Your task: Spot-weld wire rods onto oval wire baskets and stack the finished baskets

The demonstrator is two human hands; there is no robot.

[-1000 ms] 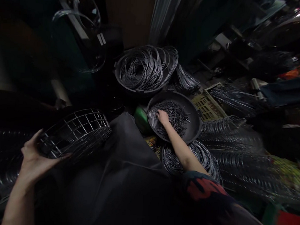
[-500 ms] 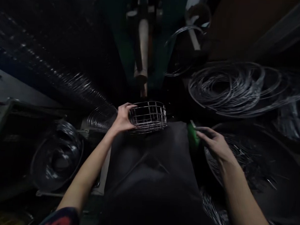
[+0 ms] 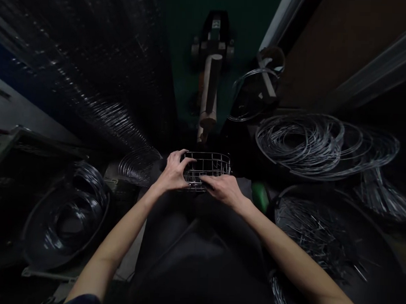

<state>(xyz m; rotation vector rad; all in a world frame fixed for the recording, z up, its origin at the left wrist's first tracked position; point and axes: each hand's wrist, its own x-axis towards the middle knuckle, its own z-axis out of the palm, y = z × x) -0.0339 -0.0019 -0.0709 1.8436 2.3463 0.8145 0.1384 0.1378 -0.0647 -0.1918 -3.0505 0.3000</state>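
Over the person's dark lap, one wire basket point(image 3: 207, 168) is gripped by two hands, the left hand point(image 3: 173, 172) clasping its left rim and the right hand point(image 3: 222, 188) grasping its near edge, with one pan of short wire pieces point(image 3: 320, 233) at right.

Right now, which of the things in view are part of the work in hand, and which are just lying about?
In hand:
- wire basket, gripped by left hand
- right hand on its near rim

Lying about:
- wire rings, far right
- pan of short wire pieces, near right
- tub of coiled wire, left
- green object
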